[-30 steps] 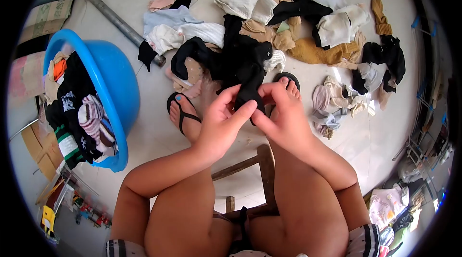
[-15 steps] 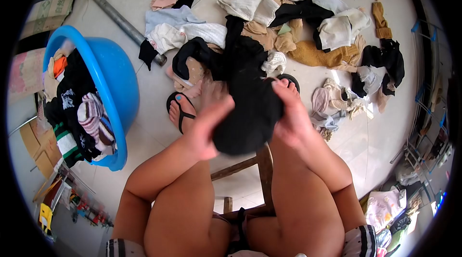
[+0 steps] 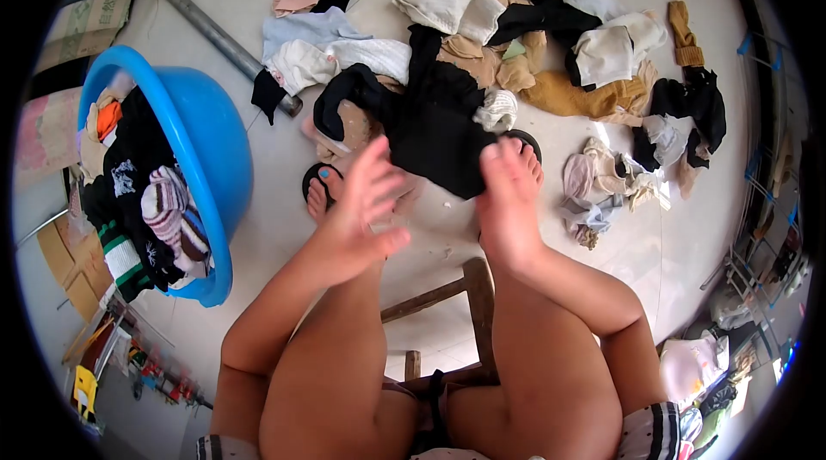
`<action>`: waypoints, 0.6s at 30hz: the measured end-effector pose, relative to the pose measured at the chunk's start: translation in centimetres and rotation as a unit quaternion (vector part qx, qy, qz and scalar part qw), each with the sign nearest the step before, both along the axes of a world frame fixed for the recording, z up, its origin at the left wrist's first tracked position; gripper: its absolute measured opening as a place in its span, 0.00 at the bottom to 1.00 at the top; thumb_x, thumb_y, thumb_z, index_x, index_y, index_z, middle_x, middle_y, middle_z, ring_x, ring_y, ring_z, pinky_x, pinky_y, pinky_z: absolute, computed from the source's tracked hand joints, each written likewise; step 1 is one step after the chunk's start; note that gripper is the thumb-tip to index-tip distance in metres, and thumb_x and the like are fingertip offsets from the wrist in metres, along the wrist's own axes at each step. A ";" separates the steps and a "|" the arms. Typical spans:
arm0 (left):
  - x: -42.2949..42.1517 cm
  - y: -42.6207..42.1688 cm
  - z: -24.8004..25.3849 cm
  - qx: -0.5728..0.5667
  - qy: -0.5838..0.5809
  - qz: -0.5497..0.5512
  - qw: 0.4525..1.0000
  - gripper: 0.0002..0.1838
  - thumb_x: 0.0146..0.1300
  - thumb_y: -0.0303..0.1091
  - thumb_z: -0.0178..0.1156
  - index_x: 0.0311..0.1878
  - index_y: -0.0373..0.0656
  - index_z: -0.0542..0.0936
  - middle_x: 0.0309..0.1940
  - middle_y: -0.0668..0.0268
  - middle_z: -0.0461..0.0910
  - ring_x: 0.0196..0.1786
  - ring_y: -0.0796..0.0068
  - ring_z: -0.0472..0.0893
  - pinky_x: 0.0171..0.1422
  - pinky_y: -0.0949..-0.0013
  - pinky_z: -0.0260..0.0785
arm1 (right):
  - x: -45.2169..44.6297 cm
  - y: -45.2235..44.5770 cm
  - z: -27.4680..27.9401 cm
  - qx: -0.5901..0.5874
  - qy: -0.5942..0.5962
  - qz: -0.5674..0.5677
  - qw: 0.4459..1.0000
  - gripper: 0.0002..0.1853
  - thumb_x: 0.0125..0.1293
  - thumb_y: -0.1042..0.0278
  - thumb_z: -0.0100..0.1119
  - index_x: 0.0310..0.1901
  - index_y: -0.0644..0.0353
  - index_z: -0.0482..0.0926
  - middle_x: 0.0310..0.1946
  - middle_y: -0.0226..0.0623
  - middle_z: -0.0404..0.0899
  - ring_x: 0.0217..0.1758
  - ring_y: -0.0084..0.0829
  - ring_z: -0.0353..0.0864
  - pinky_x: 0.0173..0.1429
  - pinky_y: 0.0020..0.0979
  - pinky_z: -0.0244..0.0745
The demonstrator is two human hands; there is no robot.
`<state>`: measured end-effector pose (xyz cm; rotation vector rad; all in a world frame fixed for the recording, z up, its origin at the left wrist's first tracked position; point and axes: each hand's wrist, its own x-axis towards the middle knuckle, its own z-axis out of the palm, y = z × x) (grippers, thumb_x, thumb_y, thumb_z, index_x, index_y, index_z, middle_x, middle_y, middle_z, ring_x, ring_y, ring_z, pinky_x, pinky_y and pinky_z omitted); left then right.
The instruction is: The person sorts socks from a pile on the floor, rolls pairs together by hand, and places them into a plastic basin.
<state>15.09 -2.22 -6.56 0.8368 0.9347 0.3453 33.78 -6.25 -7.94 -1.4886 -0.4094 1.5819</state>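
Observation:
A piece of black cloth (image 3: 439,154), smooth with a straight lower edge, is in front of my feet, at the near side of a dark heap of clothing (image 3: 447,86). My left hand (image 3: 357,215) is raised to the left of the cloth, fingers spread and holding nothing. Against the cloth's right edge is my right hand (image 3: 510,210), thumb side up; blur and the viewing angle hide whether its fingers grip it. Close by lies a white ribbed sock (image 3: 496,111). A white cloth (image 3: 452,11) and a mustard sock (image 3: 572,94) lie beyond.
To the left stands a blue basin (image 3: 202,150) filled with socks and clothes. A metal pole (image 3: 211,30) lies behind it. Small pale socks (image 3: 594,180) are on the floor at the right. A wooden stool (image 3: 477,309) shows between my legs.
Half a second ago both hands were on a black cloth closer to me. Now my left hand has come off it and spread its fingers, and the cloth is farther forward.

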 end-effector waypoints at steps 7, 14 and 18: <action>-3.8 0.1 2.4 -0.125 -0.006 0.197 0.972 0.37 0.45 0.18 0.52 0.62 0.40 0.55 0.56 0.59 0.63 0.59 0.70 0.65 0.62 0.68 0.58 | -1.2 3.0 1.7 0.083 0.318 0.199 0.923 0.08 0.68 0.67 0.43 0.38 0.63 0.70 0.30 0.20 0.64 0.34 0.12 0.59 0.40 0.18 0.60; -16.0 2.8 10.6 0.349 0.414 0.429 0.723 0.21 0.56 0.27 0.49 0.55 0.33 0.66 0.46 0.55 0.74 0.44 0.68 0.77 0.47 0.70 0.71 | -0.1 4.9 -3.5 0.222 -0.261 0.206 0.917 0.14 0.52 0.71 0.59 0.41 0.62 0.73 0.36 0.38 0.73 0.41 0.33 0.74 0.48 0.28 0.68; -25.9 3.3 10.2 0.530 0.630 0.247 0.511 0.17 0.55 0.28 0.60 0.47 0.35 0.68 0.39 0.63 0.71 0.41 0.76 0.70 0.49 0.76 0.63 | 3.2 3.7 -9.6 0.214 -0.474 0.280 0.807 0.14 0.49 0.74 0.58 0.40 0.61 0.73 0.39 0.41 0.72 0.45 0.41 0.72 0.51 0.34 0.67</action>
